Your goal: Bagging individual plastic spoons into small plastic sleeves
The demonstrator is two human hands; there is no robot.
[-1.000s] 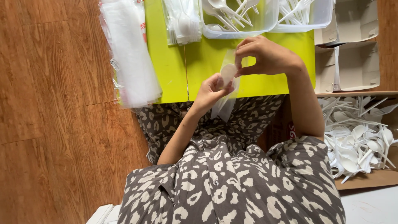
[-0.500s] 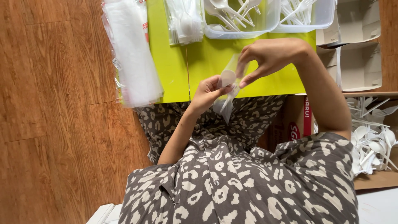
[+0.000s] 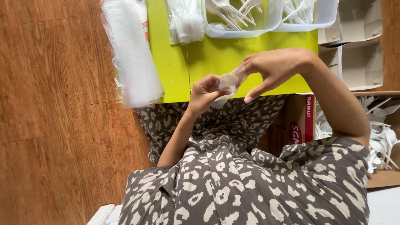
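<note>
Head view: looking down over a patterned dress at both hands above the near edge of a yellow-green worktop (image 3: 175, 71).
Held thing: a small white plastic spoon (image 3: 227, 80) inside a thin clear sleeve (image 3: 236, 75), between the two hands, over the worktop's near edge.
Left hand (image 3: 205, 91): grip clenched on the spoon's bowl end, fingers curled round it.
Right hand (image 3: 275, 66): grip pinching the clear sleeve just beside the spoon; forefinger pointing down.
Farther on the worktop: two clear tubs (image 3: 271, 23) of white cutlery, and beside them a bundle of wrapped cutlery (image 3: 185, 21).
Left edge: a stack of clear bags (image 3: 133, 54) overhanging the worktop.
Right: cardboard box (image 3: 381, 177) of loose white cutlery, white trays (image 3: 360, 41) above it.
Below: wooden floor (image 3: 54, 125).
</note>
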